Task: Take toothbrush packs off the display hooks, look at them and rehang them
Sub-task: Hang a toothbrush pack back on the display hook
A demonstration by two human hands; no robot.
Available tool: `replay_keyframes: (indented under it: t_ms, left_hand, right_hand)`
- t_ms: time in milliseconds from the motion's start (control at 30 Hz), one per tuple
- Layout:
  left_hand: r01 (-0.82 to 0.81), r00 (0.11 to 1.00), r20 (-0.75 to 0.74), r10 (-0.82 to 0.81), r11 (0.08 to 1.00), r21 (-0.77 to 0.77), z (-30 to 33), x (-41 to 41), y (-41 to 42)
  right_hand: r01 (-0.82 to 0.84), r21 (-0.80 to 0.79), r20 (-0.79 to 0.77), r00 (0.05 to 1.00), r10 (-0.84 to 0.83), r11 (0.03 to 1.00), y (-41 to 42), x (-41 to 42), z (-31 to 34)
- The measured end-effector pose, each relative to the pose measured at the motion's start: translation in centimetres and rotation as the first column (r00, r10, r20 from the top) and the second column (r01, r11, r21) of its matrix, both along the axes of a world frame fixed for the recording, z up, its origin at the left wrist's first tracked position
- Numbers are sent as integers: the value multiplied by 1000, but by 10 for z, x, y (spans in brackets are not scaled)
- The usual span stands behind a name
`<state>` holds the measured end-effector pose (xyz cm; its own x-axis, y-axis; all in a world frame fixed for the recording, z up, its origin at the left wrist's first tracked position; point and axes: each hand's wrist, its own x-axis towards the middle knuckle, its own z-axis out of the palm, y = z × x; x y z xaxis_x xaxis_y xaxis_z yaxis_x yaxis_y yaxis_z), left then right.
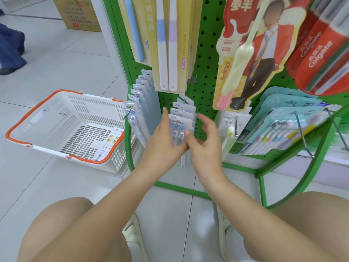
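A green pegboard rack (204, 53) carries toothbrush packs on metal hooks. On the low middle hook hangs a row of clear packs; the front pack (178, 127) shows two brush heads and sits on the hook tip (176, 123). My left hand (166, 140) lies along this pack's left edge and underside, fingers pointing up. My right hand (204, 140) touches the pack's right edge with its thumb, the other fingers spread apart. Both hands hold the front pack while it is on the hook.
A white shopping basket (62, 110) with orange handles stands on the tiled floor at left, cards inside. More clear packs (139, 103) hang left of the hands, teal packs (287, 121) and bare hook tips at right. A cardboard box (79, 14) and a person's leg are at far left.
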<state>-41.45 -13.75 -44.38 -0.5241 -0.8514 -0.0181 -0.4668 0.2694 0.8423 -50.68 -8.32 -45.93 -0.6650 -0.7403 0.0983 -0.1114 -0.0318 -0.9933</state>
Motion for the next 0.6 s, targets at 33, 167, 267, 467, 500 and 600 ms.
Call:
replay_keyframes:
  t_ms: [33, 167, 267, 467, 500, 600]
  left_hand:
    - [-29, 1000, 9, 29, 999, -21, -3, -3, 0]
    - [-109, 994, -25, 107, 990, -86, -8, -20, -4]
    - [-174, 984, -61, 170, 982, -78, -13, -34, -14]
    - [-224, 960, -192, 202, 970, -98, -13, -58, -31]
    - [-231, 956, -206, 208, 968, -98, -14, -60, -33]
    - [-249, 949, -224, 222, 963, -101, -16, -67, -40]
  right_hand:
    - [-11, 12, -32, 999, 11, 1000, 0, 0, -2]
    - [-1, 59, -60, 998, 4, 998, -13, -6, -3]
    - [1, 68, -39, 999, 2, 998, -23, -8, 2]
    - [17, 117, 63, 998, -25, 993, -35, -16, 11]
    - [21, 120, 76, 997, -30, 993, -36, -15, 11]
    - [22, 126, 99, 995, -34, 992, -40, -14, 11]
